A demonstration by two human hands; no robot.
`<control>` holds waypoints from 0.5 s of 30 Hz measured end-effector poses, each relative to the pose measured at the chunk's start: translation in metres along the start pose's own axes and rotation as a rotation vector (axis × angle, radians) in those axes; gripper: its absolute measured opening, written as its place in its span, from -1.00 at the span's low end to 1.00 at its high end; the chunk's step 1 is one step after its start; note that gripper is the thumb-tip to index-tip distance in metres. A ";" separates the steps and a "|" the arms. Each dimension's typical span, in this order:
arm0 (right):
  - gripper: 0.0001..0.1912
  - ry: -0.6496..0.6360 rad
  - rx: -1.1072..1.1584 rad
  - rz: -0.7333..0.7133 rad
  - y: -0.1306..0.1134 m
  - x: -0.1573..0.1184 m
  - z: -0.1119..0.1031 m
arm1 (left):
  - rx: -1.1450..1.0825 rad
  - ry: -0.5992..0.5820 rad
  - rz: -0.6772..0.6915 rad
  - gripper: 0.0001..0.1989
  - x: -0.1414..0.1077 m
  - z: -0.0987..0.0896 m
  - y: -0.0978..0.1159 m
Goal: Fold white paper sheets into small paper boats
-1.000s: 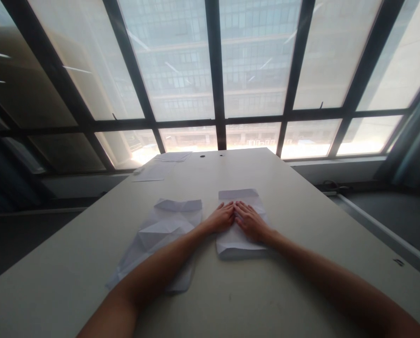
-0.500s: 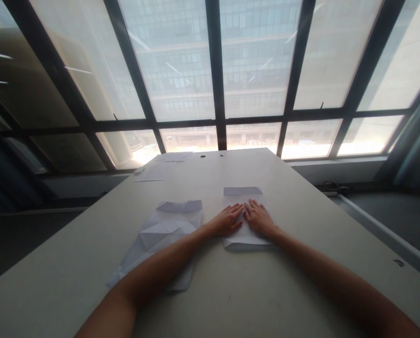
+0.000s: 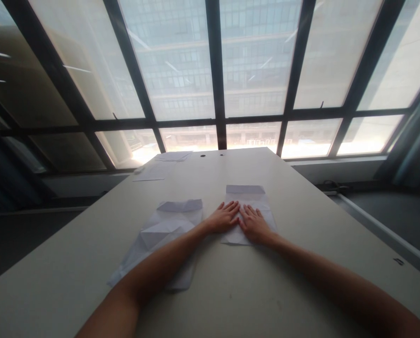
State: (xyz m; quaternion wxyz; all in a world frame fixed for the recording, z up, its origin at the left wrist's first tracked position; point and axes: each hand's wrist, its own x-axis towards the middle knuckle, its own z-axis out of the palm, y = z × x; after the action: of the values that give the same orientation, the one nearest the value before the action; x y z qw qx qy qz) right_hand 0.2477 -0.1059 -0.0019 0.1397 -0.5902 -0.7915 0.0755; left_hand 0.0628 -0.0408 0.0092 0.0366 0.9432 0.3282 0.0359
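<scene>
A folded white paper (image 3: 245,189), shaped like an envelope or paper bag with a flap along its far edge, lies on the white table (image 3: 217,291). My left hand (image 3: 225,217) rests palm down on its left side, fingers stretched out. Flat on its right side is my right hand (image 3: 254,222), also with fingers extended and nearly meeting the left ones. Left of it lies a larger creased paper (image 3: 167,227), folded over at its far edge; my left forearm passes above and hides part of it.
Several flat paper sheets (image 3: 173,156) lie at the table's far left, with another sheet (image 3: 149,174) nearer. Two small dark holes are near the far edge. A small dark mark (image 3: 398,261) is at the right edge. Large windows (image 3: 185,61) stand behind the table.
The folded paper has shifted slightly away from me, and its near edge looks flatter. Both hands have slid a little to the left across it, staying flat.
</scene>
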 end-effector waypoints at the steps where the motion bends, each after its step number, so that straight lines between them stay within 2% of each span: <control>1: -0.37 -0.014 0.010 -0.019 -0.002 0.000 0.000 | 0.001 -0.006 -0.021 -0.42 0.001 0.000 -0.003; 4: -0.39 -0.025 0.021 -0.068 -0.001 0.003 -0.001 | -0.013 0.002 -0.094 -0.42 0.004 0.000 -0.010; 7: -0.41 -0.001 0.014 -0.025 0.008 0.009 -0.002 | -0.024 0.070 -0.124 -0.44 0.006 -0.001 -0.010; 10: -0.41 0.016 0.005 0.043 0.018 0.014 -0.002 | -0.056 0.115 0.044 -0.44 0.005 -0.003 -0.002; 12: -0.41 0.021 -0.001 0.071 0.024 0.017 -0.001 | -0.104 0.084 0.179 -0.36 0.002 -0.005 0.005; 15: -0.42 0.029 -0.013 0.087 0.030 0.019 0.001 | -0.129 0.033 0.216 -0.21 -0.001 -0.007 0.012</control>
State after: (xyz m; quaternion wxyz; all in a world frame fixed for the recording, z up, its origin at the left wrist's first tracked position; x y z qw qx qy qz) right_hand 0.2698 -0.0786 -0.0090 0.1440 -0.6261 -0.7633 0.0679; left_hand 0.0684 -0.0507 0.0167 0.0877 0.9681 0.2221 0.0762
